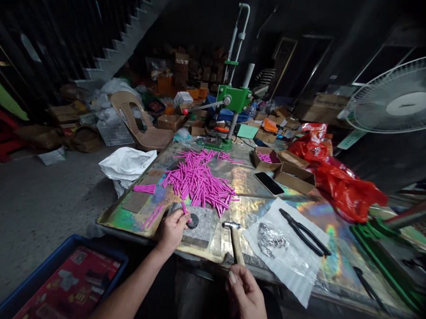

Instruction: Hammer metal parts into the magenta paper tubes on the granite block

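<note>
My left hand (172, 232) is closed in a pinch around a pink stick (184, 207), beside a round dark disc (192, 221) on a grey slab (202, 228). Off the table's front edge, my right hand (246, 297) has its thumb and fingers pressed together; whatever is between them, if anything, is too small to make out. Just beyond those fingers is the wooden handle of a hammer (236, 244), its metal head resting on the table. A large heap of pink sticks (201, 180) lies behind the slab, with a few loose ones (152, 217) to the left.
White sheeting (292, 273) carries a clear plastic bag (272, 239) and black-handled pliers (304, 232). Behind are a phone (269, 183), small cardboard boxes (295, 177) and a green hand press (233, 101). Red plastic bags (343, 180) and a fan (398, 100) stand right; a blue crate (69, 247) sits lower left.
</note>
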Demonstrator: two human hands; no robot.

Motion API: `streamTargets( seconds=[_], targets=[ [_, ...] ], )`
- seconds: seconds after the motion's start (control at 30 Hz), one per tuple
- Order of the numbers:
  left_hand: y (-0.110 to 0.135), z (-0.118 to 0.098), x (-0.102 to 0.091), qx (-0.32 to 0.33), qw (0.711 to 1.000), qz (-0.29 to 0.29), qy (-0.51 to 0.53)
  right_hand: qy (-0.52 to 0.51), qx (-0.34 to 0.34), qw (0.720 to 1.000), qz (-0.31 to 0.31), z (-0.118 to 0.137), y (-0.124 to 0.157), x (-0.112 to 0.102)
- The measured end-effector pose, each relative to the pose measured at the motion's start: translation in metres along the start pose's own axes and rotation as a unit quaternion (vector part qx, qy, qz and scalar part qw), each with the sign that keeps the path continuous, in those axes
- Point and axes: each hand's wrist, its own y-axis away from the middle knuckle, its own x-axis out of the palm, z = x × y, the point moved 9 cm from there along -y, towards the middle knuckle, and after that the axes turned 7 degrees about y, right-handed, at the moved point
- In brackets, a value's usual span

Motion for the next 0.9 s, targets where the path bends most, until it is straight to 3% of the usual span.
streamTargets(
  seconds=[0.13, 0.23, 0.37, 0.43, 0.57, 0.73, 0.9],
  targets=[
    [0.001, -0.014, 0.008, 0.059, 0.992, 0.059, -0.091, 0.087, -0.045, 0.994, -0.043, 0.018, -0.016, -0.028],
    [0.002, -0.029, 0.014, 0.111, 0.978, 0.095, -0.150, 0.242, -0.073, 0.965, -0.072, 0.026, -0.035, -0.043],
    [0.003, -0.039, 0.020, 0.149, 0.962, 0.118, -0.195, 0.425, -0.107, 0.898, -0.045, 0.018, -0.051, -0.033],
    [0.003, -0.041, 0.023, 0.165, 0.956, 0.130, -0.203, 0.457, -0.093, 0.884, -0.036, 0.009, -0.055, -0.028],
    [0.003, -0.042, 0.024, 0.184, 0.952, 0.136, -0.203, 0.419, -0.034, 0.906, -0.046, 0.001, -0.062, -0.031],
    [0.002, -0.044, 0.023, 0.187, 0.954, 0.130, -0.193, 0.324, -0.003, 0.945, -0.037, 0.003, -0.072, -0.035],
    [0.003, -0.044, 0.024, 0.186, 0.951, 0.134, -0.207, 0.206, 0.005, 0.979, -0.012, 0.015, -0.066, -0.024]
  ],
)
